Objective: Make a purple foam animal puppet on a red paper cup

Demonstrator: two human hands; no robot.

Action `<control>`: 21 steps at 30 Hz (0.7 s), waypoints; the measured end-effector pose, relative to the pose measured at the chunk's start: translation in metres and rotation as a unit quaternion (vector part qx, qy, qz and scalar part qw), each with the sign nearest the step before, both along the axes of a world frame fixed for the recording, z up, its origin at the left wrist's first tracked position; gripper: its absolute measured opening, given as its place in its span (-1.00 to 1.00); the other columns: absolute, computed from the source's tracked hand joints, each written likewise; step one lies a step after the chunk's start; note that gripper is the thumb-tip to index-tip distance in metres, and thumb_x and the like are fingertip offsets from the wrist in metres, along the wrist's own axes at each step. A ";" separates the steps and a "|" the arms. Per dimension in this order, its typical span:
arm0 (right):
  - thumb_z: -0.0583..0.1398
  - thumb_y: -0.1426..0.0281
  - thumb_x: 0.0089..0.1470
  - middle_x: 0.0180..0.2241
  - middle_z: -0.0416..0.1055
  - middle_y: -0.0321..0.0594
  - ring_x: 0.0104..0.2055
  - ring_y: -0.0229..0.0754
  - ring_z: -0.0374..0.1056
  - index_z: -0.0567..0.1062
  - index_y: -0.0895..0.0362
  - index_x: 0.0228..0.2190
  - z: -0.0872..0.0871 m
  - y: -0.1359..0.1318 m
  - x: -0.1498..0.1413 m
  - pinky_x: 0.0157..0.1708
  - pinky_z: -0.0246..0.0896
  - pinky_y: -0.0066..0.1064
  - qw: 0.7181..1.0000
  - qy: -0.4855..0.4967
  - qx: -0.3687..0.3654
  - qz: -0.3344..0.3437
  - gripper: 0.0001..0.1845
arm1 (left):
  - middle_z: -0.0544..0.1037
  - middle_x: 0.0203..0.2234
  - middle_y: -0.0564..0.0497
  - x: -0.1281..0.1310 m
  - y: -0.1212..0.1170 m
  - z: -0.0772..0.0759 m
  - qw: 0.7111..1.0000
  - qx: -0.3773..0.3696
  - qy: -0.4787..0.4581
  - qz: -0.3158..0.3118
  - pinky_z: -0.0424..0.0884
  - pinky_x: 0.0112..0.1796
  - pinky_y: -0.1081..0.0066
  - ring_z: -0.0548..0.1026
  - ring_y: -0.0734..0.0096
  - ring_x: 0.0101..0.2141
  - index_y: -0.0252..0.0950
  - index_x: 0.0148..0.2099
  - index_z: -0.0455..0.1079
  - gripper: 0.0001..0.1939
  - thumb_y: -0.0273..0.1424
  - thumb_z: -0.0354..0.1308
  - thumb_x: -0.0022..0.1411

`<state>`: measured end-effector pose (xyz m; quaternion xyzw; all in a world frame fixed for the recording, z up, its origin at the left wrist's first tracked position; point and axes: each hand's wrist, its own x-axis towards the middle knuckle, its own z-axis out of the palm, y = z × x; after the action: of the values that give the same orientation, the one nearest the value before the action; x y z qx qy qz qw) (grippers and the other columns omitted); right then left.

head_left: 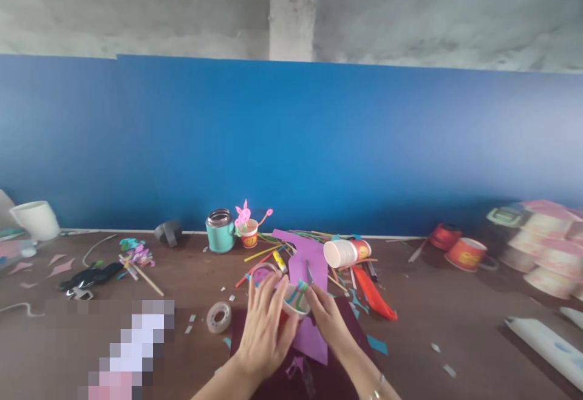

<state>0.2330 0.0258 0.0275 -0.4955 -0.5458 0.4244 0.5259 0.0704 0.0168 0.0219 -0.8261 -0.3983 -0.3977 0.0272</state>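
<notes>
In the middle front of the head view, a small paper cup is tipped so that its white inside shows. My left hand is wrapped round the cup's left side, fingers together. From the right, my right hand closes on the cup's rim; its fingertips are partly hidden. Beside them, blue and green strips lie over the cup's mouth. Under both hands is a purple sheet on a dark red mat. Scissors rest on the purple sheet just beyond the cup.
A tape roll lies left of my hands. Behind stand a teal container and a decorated cup. Stacked paper cups lie on their side near a red strip. A blue partition bounds the table.
</notes>
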 end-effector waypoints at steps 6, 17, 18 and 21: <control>0.08 -0.07 0.00 -0.61 0.03 -0.40 -0.55 -0.32 -0.02 0.21 0.12 -0.59 -0.013 0.005 0.002 -0.55 -0.07 -0.49 0.999 0.023 0.017 -0.040 -0.50 | -0.09 0.29 -0.18 -0.012 0.022 -0.005 0.890 -0.171 -0.400 0.138 -0.01 0.19 0.14 -0.06 0.19 0.26 -0.27 0.33 -0.26 -0.40 -0.20 -0.24 0.33; 0.03 0.11 0.09 -0.62 0.01 -0.41 -0.56 -0.34 -0.05 0.14 0.10 -0.61 -0.002 -0.008 -0.009 -0.56 -0.09 -0.51 0.996 -0.052 0.063 0.022 -0.60 | 0.44 0.02 -0.16 -0.002 0.007 0.011 0.870 -0.355 -0.316 -0.131 0.15 0.13 0.17 0.33 0.14 0.08 -0.32 0.08 0.35 -0.53 -0.16 -0.09 0.27; 0.04 0.13 0.09 -0.62 0.01 -0.41 -0.56 -0.35 -0.05 0.14 0.10 -0.61 0.000 -0.009 -0.010 -0.56 -0.10 -0.51 0.996 -0.059 0.063 0.022 -0.61 | 0.42 0.03 -0.16 -0.003 0.005 0.012 0.875 -0.351 -0.307 -0.132 0.12 0.15 0.17 0.30 0.16 0.10 -0.31 0.10 0.32 -0.54 -0.18 -0.09 0.27; 0.05 0.14 0.08 -0.64 -0.04 -0.44 -0.57 -0.36 -0.08 0.11 0.10 -0.64 0.002 -0.009 -0.013 -0.58 -0.12 -0.52 0.997 -0.065 0.050 -0.005 -0.59 | 0.39 0.06 -0.15 -0.004 0.000 0.018 0.880 -0.342 -0.303 -0.128 0.15 0.12 0.15 0.28 0.15 0.11 -0.28 0.19 0.19 -0.49 -0.24 0.00 0.23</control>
<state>0.2198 0.0166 0.0295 -0.4980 -0.5968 0.3609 0.5153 0.0667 0.0172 0.0402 -0.6671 -0.3889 -0.4678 -0.4301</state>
